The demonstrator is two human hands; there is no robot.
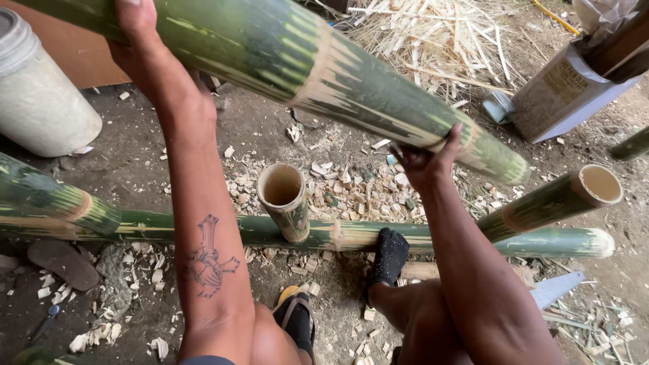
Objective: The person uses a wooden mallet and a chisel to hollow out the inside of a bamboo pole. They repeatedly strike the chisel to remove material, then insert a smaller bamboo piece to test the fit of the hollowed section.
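Both hands [422, 159] cradling raised bamboo pole [324, 71]

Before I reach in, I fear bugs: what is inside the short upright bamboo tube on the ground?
The short upright green bamboo tube shows a hollow, pale inner wall with nothing visible near its rim. Its bottom is lost in shadow, so anything deeper down cannot be seen.

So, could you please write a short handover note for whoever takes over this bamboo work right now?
Left hand: on the upper part of the thick green bamboo pole, grip hidden at the frame edge.
Right hand: grip closed under the pole near its lower end.
The pole is raised at a slant over the chip-strewn ground.
Below it, a short bamboo section leans on a long pole lying flat; another pole slants at right.
Done: chips and split strips show earlier cutting.
Left: the held pole appears uncut.
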